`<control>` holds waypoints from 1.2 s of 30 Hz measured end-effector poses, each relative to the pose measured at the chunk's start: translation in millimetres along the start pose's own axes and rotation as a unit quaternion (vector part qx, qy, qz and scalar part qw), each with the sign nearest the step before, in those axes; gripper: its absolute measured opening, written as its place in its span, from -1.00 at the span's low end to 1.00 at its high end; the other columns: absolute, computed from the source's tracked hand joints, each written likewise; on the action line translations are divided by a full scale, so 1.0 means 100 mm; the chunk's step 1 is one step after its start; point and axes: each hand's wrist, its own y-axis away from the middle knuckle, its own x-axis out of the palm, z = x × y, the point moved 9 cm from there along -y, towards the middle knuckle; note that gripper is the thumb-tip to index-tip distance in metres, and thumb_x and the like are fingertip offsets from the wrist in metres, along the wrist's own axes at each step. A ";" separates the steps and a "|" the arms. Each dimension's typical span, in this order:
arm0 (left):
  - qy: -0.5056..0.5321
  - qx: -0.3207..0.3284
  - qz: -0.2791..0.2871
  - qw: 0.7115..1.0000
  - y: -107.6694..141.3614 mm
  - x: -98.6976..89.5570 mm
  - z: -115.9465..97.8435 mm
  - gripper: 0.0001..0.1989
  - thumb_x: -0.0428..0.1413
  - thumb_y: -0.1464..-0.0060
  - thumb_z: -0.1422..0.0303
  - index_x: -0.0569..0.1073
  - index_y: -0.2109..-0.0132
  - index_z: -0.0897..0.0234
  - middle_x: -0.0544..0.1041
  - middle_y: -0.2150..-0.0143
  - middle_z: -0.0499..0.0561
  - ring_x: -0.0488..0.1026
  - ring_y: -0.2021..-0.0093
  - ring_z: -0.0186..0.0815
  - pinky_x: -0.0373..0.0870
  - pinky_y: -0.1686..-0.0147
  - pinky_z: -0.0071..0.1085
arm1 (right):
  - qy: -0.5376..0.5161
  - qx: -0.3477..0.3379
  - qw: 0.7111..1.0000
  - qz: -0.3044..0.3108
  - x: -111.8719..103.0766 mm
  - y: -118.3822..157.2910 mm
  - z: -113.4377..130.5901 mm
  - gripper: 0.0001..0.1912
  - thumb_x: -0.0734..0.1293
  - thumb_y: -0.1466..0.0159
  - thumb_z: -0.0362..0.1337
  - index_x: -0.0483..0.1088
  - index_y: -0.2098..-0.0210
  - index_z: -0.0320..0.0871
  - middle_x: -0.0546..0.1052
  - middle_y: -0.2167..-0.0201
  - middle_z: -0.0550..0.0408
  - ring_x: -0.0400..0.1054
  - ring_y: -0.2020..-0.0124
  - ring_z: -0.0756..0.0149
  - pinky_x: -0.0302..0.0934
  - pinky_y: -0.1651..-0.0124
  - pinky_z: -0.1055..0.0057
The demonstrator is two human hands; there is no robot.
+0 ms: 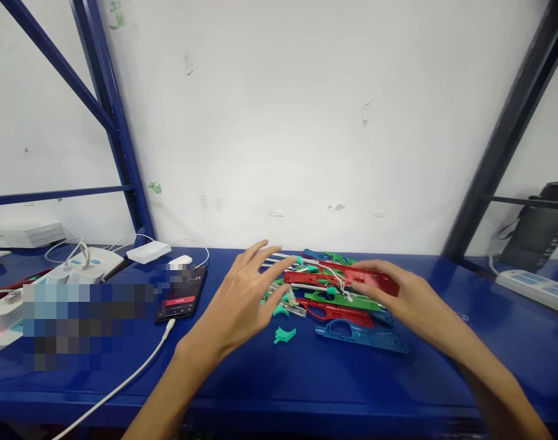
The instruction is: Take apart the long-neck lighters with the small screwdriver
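Observation:
On the blue table lies a pile of plastic lighter-like shells and parts. It has a red shell (352, 315), a green shell (347, 300) and, nearest the front edge, a blue shell (363, 336). My left hand (249, 293) hovers at the pile's left side with its fingers spread and nothing in it. My right hand (398, 284) has its thumb and fingers around the right end of an upper red shell (374, 280). A white wire (340, 281) lies over the pile's middle. A loose teal piece (285, 335) rests in front, near small metal parts (297, 310).
A phone (182, 299) with a white cable (141, 366) lies left of my left hand. White power strips stand at the far left (95, 263) and right (535, 290). Blue rack posts (118, 128) and a white wall (279, 122) rise behind the table (269, 379).

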 end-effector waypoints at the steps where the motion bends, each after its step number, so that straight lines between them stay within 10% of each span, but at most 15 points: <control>1: -0.018 0.014 0.009 1.000 0.00 0.03 -0.05 -0.50 0.13 -0.36 0.24 0.29 -0.38 0.05 0.34 -0.39 0.13 0.13 -0.44 0.04 0.26 -0.30 0.11 | -0.020 -0.011 1.000 0.010 0.00 0.02 0.08 -0.60 0.36 -0.32 0.09 0.52 -0.04 0.07 0.63 -0.04 0.09 0.51 -0.05 0.04 0.39 -0.04 0.21; 8: -0.041 0.002 0.092 0.995 0.01 0.22 -0.01 -0.76 0.00 -0.44 0.35 0.49 -0.11 0.23 0.58 0.05 0.12 0.52 0.10 -0.13 0.47 0.09 -0.14 | -0.031 -0.072 0.996 0.036 0.04 0.09 0.35 -0.67 0.43 -0.30 0.00 0.56 -0.01 0.08 0.62 0.03 0.05 0.52 0.06 0.08 0.41 0.02 0.24; 36: 0.115 -0.082 0.022 0.990 -0.02 -0.09 0.14 -0.85 0.03 -0.41 0.30 0.49 0.00 0.11 0.53 0.07 -0.02 0.52 0.25 -0.28 0.42 0.24 -0.35 | 0.149 -0.055 0.986 -0.043 -0.08 -0.04 0.10 -0.57 0.33 -0.40 -0.12 0.47 -0.22 -0.03 0.61 0.07 -0.04 0.55 0.12 0.05 0.39 0.09 0.23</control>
